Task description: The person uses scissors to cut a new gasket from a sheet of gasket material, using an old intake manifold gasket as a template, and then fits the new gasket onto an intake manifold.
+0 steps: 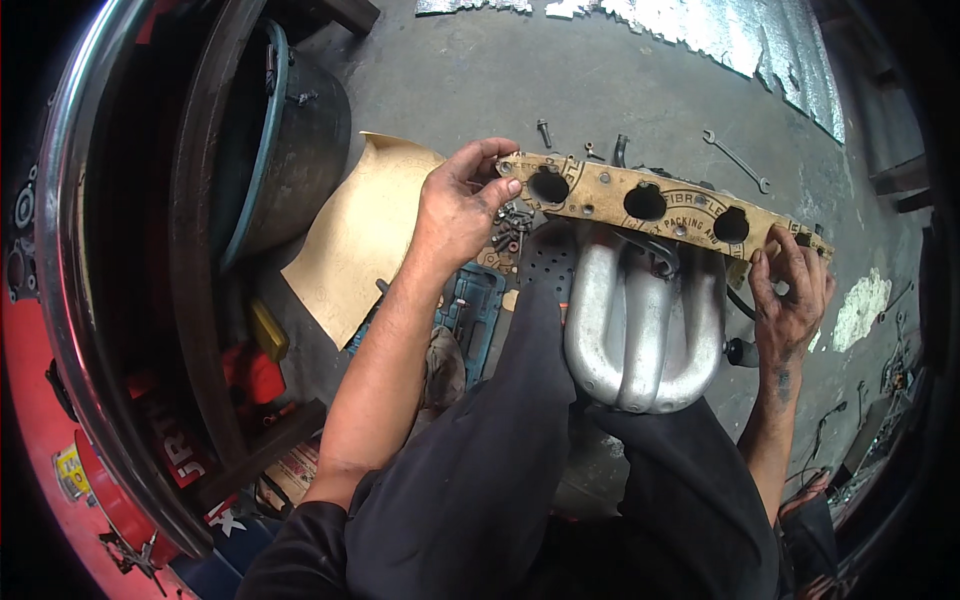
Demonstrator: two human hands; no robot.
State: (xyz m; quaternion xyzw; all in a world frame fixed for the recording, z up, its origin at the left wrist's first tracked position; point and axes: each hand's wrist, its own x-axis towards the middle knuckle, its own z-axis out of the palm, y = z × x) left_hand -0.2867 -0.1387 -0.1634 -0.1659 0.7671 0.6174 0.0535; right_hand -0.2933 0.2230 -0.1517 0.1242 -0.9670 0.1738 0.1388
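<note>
Gasket [690,209] tan, dark-printed; manifold [648,345] silver; trousers [465,475] black.

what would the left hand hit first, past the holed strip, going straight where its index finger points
The bolt on the floor appears first in line beyond the left hand and holed strip, though the hand may pass above it; depth is unclear.

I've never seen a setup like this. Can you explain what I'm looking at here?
There's no machine: these are a person's two bare hands. The single picture comes from a wide camera worn on the head, looking down, so straight edges bend near the rim. The left hand and right hand hold a flat brown strip with large holes by its ends. Below it in the picture, silvery curved pipes sit at the knees. On the grey floor lie a wrench, a brown sheet, small bolts and a blue toolbox.
</note>
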